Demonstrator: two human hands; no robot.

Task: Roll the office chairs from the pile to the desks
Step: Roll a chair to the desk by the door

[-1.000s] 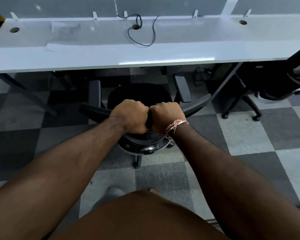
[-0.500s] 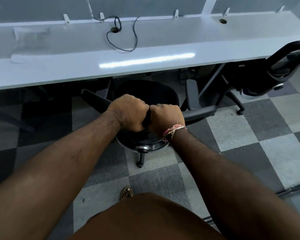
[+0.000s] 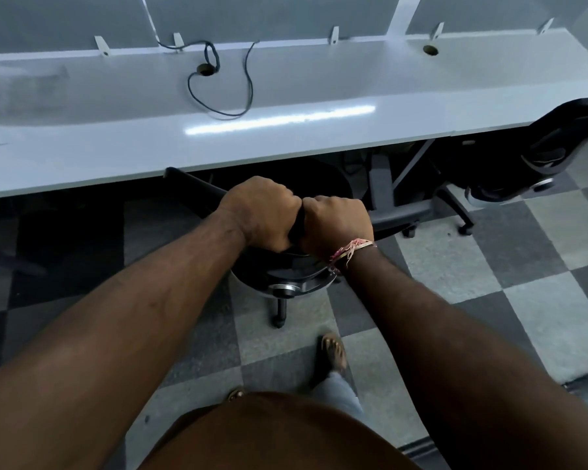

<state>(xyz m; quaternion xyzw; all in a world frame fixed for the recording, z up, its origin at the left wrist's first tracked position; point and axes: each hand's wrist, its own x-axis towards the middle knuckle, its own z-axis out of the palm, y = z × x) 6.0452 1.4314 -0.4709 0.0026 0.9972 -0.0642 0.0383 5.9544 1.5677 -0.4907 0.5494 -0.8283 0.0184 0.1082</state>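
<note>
Gripping the chair (image 3: 296,266) backrest top, the left hand (image 3: 262,215) and right hand (image 3: 336,222) keep their fingers curled round it. Since 0.5 s ago, the black chair has moved further under the worktop (image 3: 150,154), seat mostly hidden, armrests protruding.

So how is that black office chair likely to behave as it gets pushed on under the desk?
The office chair probably rolls easily: a caster leg rests on flat carpet tiles. It may swivel or veer, since the left hand and right hand grip the backrest top close together. Its armrest sits near the desk edge and may catch.
</note>
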